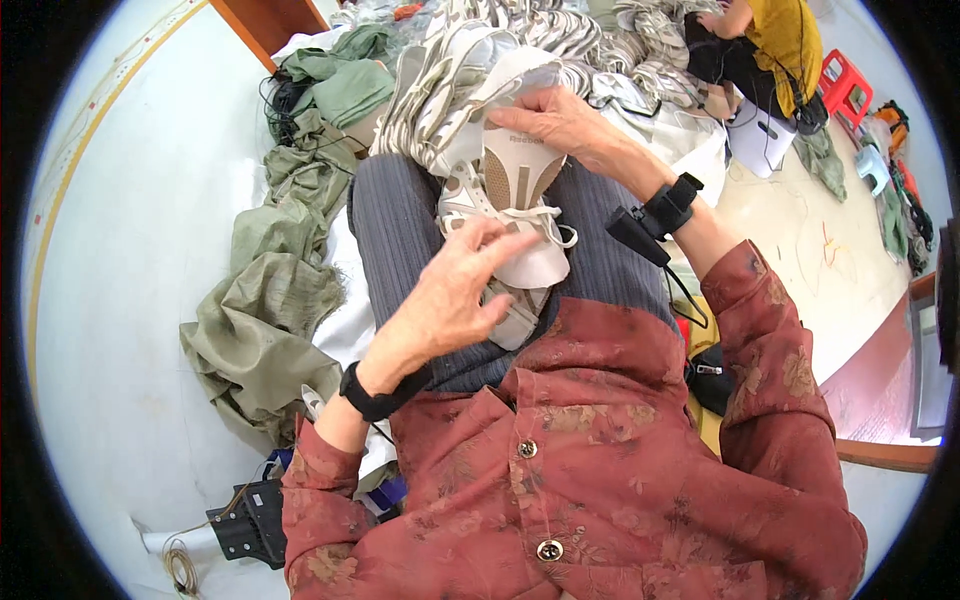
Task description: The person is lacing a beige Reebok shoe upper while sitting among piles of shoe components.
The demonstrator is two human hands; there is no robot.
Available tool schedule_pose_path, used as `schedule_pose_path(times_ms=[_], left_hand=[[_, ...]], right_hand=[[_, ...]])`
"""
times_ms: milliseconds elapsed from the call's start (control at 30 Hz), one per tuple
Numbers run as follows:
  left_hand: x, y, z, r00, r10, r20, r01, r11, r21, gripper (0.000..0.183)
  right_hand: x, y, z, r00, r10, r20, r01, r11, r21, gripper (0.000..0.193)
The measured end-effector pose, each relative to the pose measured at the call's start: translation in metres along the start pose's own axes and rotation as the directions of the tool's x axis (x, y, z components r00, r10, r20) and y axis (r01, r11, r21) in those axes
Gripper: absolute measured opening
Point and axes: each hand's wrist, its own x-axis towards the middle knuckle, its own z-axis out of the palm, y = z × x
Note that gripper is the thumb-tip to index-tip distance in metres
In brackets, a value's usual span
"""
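A beige and white shoe upper [522,172] with a white lace [540,215] lies over my lap, its tongue toward the far side. My right hand [560,125] grips its far end, the thumb lying across the top. Just above the near part of the upper is my left hand [462,285], thumb and fingers apart, with the fingertips beside the lace; whether they touch it I cannot tell. More of the pale upper material rests under it between my thighs. Beyond my knees, a large heap of similar shoe uppers [440,90] spreads across the far side.
Green cloth sacks [265,310] lie crumpled to my left. At the far right, a person in a yellow top [785,50] sits near a red plastic stool [846,85]. A black device with a coiled cable [250,525] lies at the lower left.
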Motion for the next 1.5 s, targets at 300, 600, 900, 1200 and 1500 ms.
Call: schedule_pose_path(times_ms=[300, 600, 900, 1200, 1500], left_hand=[[0.008, -0.085, -0.033, 0.935, -0.137, -0.327, 0.24, 0.924, 0.297, 0.031], [0.043, -0.112, -0.052, 0.969, -0.182, -0.164, 0.23, 0.905, 0.357, 0.026], [0.066, -0.142, -0.059, 0.983, 0.018, -0.182, 0.062, 0.904, 0.423, 0.038], [0.098, -0.166, -0.082, 0.985, 0.074, -0.156, -0.007, 0.918, 0.396, 0.033], [0.147, -0.174, -0.083, 0.977, 0.143, -0.156, -0.056, 0.885, 0.462, 0.031]], right_hand=[[0.048, 0.049, 0.017, 0.983, -0.051, 0.174, 0.125, 0.886, -0.446, 0.042], [0.063, 0.04, 0.026, 0.848, 0.237, 0.475, -0.068, 0.936, -0.345, 0.048], [0.063, 0.041, 0.021, 0.756, 0.401, 0.518, -0.203, 0.895, -0.397, 0.074], [0.064, 0.04, 0.026, 0.818, 0.261, 0.513, 0.068, 0.841, -0.536, 0.038], [0.033, 0.031, 0.001, 0.879, -0.165, 0.448, 0.398, 0.772, -0.496, 0.017]])
